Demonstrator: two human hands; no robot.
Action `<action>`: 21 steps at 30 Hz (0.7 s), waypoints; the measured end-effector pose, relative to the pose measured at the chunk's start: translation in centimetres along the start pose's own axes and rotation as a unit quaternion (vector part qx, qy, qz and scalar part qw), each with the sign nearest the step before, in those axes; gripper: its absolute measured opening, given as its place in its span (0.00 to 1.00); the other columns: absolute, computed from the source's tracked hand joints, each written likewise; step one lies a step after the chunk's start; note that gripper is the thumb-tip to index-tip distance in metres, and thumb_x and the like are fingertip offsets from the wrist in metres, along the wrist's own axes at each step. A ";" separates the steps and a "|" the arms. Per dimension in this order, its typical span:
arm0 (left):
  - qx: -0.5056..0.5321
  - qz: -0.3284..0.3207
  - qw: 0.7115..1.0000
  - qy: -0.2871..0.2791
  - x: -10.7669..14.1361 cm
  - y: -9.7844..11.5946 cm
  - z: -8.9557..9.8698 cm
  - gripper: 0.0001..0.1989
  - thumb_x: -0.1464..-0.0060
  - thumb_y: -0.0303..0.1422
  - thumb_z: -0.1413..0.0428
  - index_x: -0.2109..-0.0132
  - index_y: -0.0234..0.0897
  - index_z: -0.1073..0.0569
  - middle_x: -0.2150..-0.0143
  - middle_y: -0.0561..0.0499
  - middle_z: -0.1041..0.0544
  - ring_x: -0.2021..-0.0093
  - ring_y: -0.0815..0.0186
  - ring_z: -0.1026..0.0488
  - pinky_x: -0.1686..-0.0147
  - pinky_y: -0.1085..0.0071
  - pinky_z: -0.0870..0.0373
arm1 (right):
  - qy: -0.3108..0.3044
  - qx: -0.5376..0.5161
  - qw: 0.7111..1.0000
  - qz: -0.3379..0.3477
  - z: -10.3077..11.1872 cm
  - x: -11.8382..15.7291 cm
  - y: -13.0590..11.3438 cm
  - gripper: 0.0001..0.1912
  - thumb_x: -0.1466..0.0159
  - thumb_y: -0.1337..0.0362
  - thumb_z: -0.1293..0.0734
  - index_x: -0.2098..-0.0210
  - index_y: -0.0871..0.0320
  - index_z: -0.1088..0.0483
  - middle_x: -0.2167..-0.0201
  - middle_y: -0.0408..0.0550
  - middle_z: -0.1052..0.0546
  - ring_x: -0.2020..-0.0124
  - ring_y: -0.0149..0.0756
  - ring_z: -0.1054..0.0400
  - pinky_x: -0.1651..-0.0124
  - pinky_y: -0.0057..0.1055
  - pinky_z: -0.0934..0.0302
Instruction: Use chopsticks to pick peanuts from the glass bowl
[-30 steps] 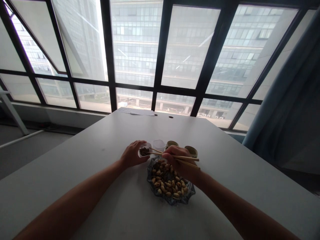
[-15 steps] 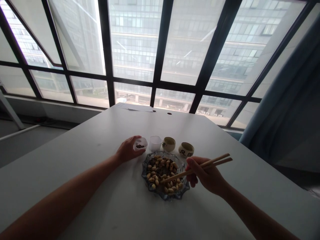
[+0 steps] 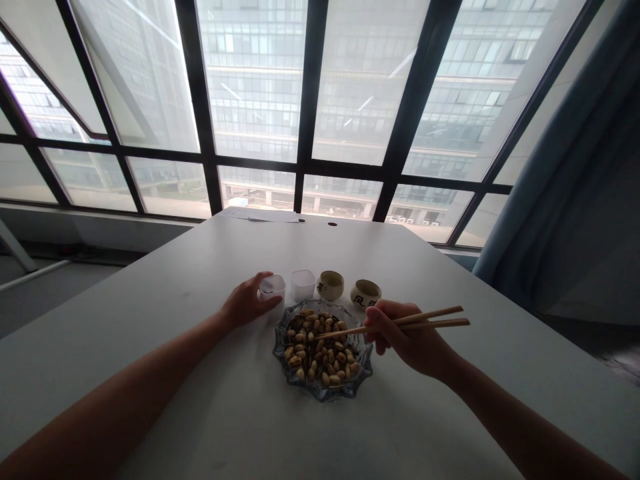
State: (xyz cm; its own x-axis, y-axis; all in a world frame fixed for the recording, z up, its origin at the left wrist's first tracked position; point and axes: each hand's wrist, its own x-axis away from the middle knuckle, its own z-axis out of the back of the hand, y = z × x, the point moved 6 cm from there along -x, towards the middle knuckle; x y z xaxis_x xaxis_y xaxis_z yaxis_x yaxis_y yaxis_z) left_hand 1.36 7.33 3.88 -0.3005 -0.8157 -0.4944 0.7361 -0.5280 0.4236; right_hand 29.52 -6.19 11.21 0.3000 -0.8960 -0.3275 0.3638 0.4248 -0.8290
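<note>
My left hand [image 3: 249, 301] has its thumb and fingers around a small clear plastic cup [image 3: 273, 287], which stands behind and left of a glass bowl [image 3: 363, 373]. Peanuts or similar nuts, mixed with dark seeds, fill the bowl. Wooden chopsticks [image 3: 430, 319] are held in my right hand [image 3: 395, 327] at the bowl's right rim. Their tips lie over the nuts near the bowl's middle; whether they pinch anything is too small to tell.
A second clear cup [image 3: 303, 285] and two cream cups with dark characters, one left [image 3: 331, 285] and one right [image 3: 365, 294], stand behind the bowl. Papers [image 3: 260, 215] lie at the far edge of the white table [image 3: 200, 400]. A blue curtain [image 3: 555, 160] hangs at the right.
The chopstick tips have moved away from me, from the bowl's front left toward its middle. The inside of the held cup shows less. The whole view has shifted slightly.
</note>
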 end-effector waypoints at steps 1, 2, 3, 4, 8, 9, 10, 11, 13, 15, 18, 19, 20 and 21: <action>0.000 0.001 1.000 0.000 0.0 0.0 0.0 0.30 0.49 0.50 0.42 0.43 0.38 0.32 0.57 0.44 0.20 0.60 0.56 0.21 0.60 0.62 0.25 | -0.005 0.004 1.000 0.006 -0.1 0.1 -0.2 0.24 0.32 0.48 0.37 0.75 0.60 0.30 0.81 0.46 0.25 0.83 0.29 0.31 0.82 0.23 0.36; 0.000 0.001 1.000 0.001 0.0 -0.1 -0.1 0.31 0.49 0.50 0.42 0.43 0.38 0.32 0.57 0.44 0.20 0.60 0.56 0.21 0.60 0.62 0.25 | -0.007 0.008 1.000 0.013 0.0 0.1 -0.5 0.24 0.32 0.48 0.37 0.75 0.60 0.30 0.81 0.46 0.25 0.83 0.29 0.31 0.82 0.24 0.36; 0.001 0.001 1.000 0.000 0.0 -0.1 -0.1 0.31 0.49 0.50 0.42 0.43 0.38 0.32 0.57 0.44 0.20 0.60 0.56 0.21 0.60 0.62 0.25 | -0.009 0.012 1.000 0.020 0.0 0.2 -0.8 0.23 0.32 0.48 0.37 0.75 0.59 0.30 0.81 0.45 0.25 0.83 0.29 0.31 0.82 0.24 0.36; 0.004 0.000 1.000 -0.001 0.0 -0.1 -0.1 0.31 0.49 0.50 0.42 0.43 0.38 0.32 0.57 0.44 0.20 0.60 0.57 0.21 0.60 0.62 0.25 | -0.012 0.016 0.999 0.026 0.0 0.2 -1.1 0.23 0.32 0.49 0.37 0.75 0.59 0.30 0.81 0.45 0.25 0.83 0.29 0.31 0.82 0.24 0.36; 0.008 -0.005 1.000 -0.001 0.0 -0.1 -0.2 0.31 0.49 0.50 0.42 0.43 0.37 0.32 0.58 0.45 0.20 0.61 0.57 0.22 0.60 0.63 0.25 | -0.051 0.020 0.998 0.023 -0.5 0.4 -1.5 0.21 0.32 0.50 0.37 0.74 0.59 0.30 0.80 0.45 0.25 0.82 0.29 0.30 0.81 0.23 0.35; 0.008 -0.007 1.000 0.001 0.0 -0.1 -0.1 0.31 0.49 0.50 0.42 0.43 0.37 0.32 0.58 0.45 0.20 0.61 0.57 0.22 0.60 0.63 0.25 | -0.061 0.016 0.998 0.019 -0.7 0.5 -1.5 0.21 0.32 0.51 0.37 0.74 0.59 0.30 0.80 0.45 0.25 0.82 0.29 0.30 0.81 0.23 0.35; 0.009 -0.008 1.000 0.002 0.0 -0.1 -0.1 0.31 0.49 0.50 0.42 0.43 0.38 0.32 0.58 0.45 0.20 0.61 0.57 0.22 0.60 0.63 0.25 | -0.071 0.011 0.997 0.014 -0.9 0.5 -1.4 0.21 0.32 0.51 0.37 0.74 0.59 0.30 0.80 0.45 0.25 0.82 0.29 0.30 0.80 0.23 0.35; 0.008 -0.009 1.000 0.001 0.0 -0.1 -0.1 0.31 0.49 0.50 0.42 0.43 0.38 0.32 0.58 0.45 0.20 0.61 0.57 0.22 0.60 0.63 0.25 | -0.083 0.006 0.997 0.011 -1.1 0.6 -1.4 0.21 0.31 0.51 0.37 0.74 0.60 0.29 0.80 0.45 0.25 0.81 0.28 0.30 0.80 0.23 0.35; 0.007 -0.009 1.000 -0.001 0.0 -0.1 -0.1 0.31 0.49 0.50 0.42 0.43 0.37 0.32 0.58 0.44 0.20 0.61 0.57 0.22 0.60 0.62 0.25 | -0.107 0.002 0.994 0.010 -1.4 0.8 -1.6 0.20 0.31 0.53 0.36 0.74 0.60 0.29 0.80 0.45 0.25 0.81 0.28 0.30 0.81 0.22 0.36; 0.005 -0.008 1.000 -0.001 0.0 0.0 -0.1 0.31 0.49 0.50 0.42 0.43 0.37 0.32 0.59 0.45 0.20 0.61 0.57 0.22 0.60 0.62 0.25 | -0.111 0.004 0.994 0.021 -1.2 0.8 -2.0 0.20 0.31 0.54 0.37 0.74 0.60 0.29 0.81 0.45 0.25 0.81 0.29 0.29 0.81 0.22 0.36; 0.008 -0.010 1.000 0.002 0.0 0.0 0.0 0.31 0.49 0.50 0.42 0.43 0.38 0.32 0.59 0.45 0.20 0.61 0.57 0.22 0.61 0.63 0.25 | -0.072 0.028 0.996 0.054 -0.3 0.8 -3.0 0.21 0.30 0.53 0.38 0.74 0.59 0.29 0.82 0.44 0.25 0.83 0.29 0.29 0.82 0.23 0.35; 0.008 -0.010 1.000 0.002 0.0 0.0 0.0 0.31 0.49 0.50 0.42 0.43 0.38 0.32 0.59 0.45 0.20 0.61 0.57 0.22 0.61 0.63 0.25 | -0.062 0.037 0.995 0.064 0.0 0.7 -3.2 0.21 0.30 0.53 0.38 0.74 0.58 0.30 0.82 0.44 0.25 0.83 0.29 0.30 0.82 0.23 0.35; 0.008 -0.008 1.000 0.003 0.0 0.0 0.0 0.31 0.49 0.50 0.42 0.43 0.38 0.32 0.58 0.45 0.20 0.61 0.57 0.22 0.61 0.63 0.25 | -0.060 0.046 0.995 0.072 0.1 0.7 -3.4 0.21 0.30 0.53 0.39 0.74 0.58 0.30 0.82 0.44 0.25 0.84 0.29 0.30 0.82 0.23 0.35; 0.007 -0.007 1.000 0.002 0.0 0.0 0.0 0.31 0.49 0.49 0.42 0.43 0.38 0.32 0.58 0.45 0.20 0.61 0.57 0.22 0.60 0.62 0.25 | -0.063 0.055 0.993 0.077 0.1 0.7 -3.5 0.21 0.30 0.53 0.39 0.75 0.58 0.30 0.83 0.43 0.25 0.84 0.29 0.30 0.83 0.23 0.35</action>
State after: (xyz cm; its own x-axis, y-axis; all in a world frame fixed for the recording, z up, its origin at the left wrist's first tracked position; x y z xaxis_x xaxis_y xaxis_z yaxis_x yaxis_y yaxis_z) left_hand 1.33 7.36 3.86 -0.3074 -0.8075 -0.5034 0.7229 -0.5421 0.4283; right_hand 28.51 -8.28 13.89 0.4652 -0.7988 -0.3816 0.3977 0.5736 -0.7161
